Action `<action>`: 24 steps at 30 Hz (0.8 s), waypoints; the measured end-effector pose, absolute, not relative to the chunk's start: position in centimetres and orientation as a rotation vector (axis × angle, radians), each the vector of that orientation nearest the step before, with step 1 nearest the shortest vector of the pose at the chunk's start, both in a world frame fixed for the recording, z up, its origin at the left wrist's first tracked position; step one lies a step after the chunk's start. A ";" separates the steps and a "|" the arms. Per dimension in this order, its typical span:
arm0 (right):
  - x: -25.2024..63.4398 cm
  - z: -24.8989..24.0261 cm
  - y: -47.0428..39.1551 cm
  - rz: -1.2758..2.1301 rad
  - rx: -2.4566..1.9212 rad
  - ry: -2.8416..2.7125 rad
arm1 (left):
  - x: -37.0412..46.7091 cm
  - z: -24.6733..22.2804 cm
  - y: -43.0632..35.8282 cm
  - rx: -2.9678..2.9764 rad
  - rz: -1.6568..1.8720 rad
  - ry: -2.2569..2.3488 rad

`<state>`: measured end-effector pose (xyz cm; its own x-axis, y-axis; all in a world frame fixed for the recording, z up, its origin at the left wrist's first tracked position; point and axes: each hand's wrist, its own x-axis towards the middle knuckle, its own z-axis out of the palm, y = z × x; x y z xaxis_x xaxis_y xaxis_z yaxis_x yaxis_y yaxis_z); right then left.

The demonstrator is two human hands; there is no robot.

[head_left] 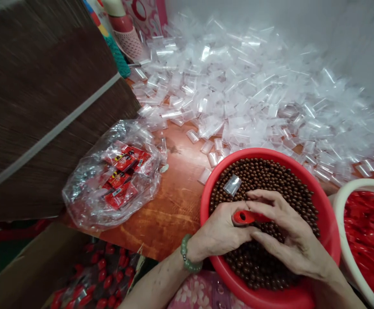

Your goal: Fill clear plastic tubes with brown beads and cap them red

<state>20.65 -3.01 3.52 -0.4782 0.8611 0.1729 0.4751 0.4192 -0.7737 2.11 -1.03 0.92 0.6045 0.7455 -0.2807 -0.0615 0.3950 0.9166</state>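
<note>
Over a red basin [206,193] of small round brown balls [267,171], my two hands meet. My left hand [220,229], with a green bead bracelet at the wrist, is closed around a small red plastic piece [243,217] that has a round hole at its end. The fingers of my right hand [290,238] curl against the same piece from the other side. A short clear plastic sleeve [232,185] lies on the balls just beyond my fingers. Part of the red piece is hidden by my hands.
Many clear plastic sleeves [219,86] are heaped on the wooden table [177,171] along the wall. A clear bag [86,193] of red packets lies left. Right stands a white tub [341,206] of red parts. A box [16,266] with red pieces sits below left.
</note>
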 end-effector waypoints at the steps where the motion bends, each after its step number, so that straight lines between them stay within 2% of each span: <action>1: 21.0 3.5 -3.1 0.926 -1.174 -2.066 | 2.1 0.9 -1.1 1.050 0.567 0.810; 5: 21.6 3.1 -3.5 1.045 -1.265 -1.742 | 2.1 1.1 -1.2 1.128 0.499 0.945; 8: 20.8 2.9 -3.5 1.001 -1.228 -1.650 | 2.0 1.1 -1.1 1.174 0.490 0.914; 14: 18.7 3.0 -3.3 0.546 -0.940 -2.222 | 2.0 0.3 -1.0 1.098 0.593 0.617; 24: 17.2 1.8 -4.1 -0.023 -1.109 -2.523 | 2.5 0.0 -1.1 0.853 0.620 0.591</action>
<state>17.17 -4.07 1.84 -0.6145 0.7066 0.3509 0.7128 0.6879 -0.1367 2.47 -1.09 -0.02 0.6755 0.7028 -0.2232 -0.2573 0.5083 0.8218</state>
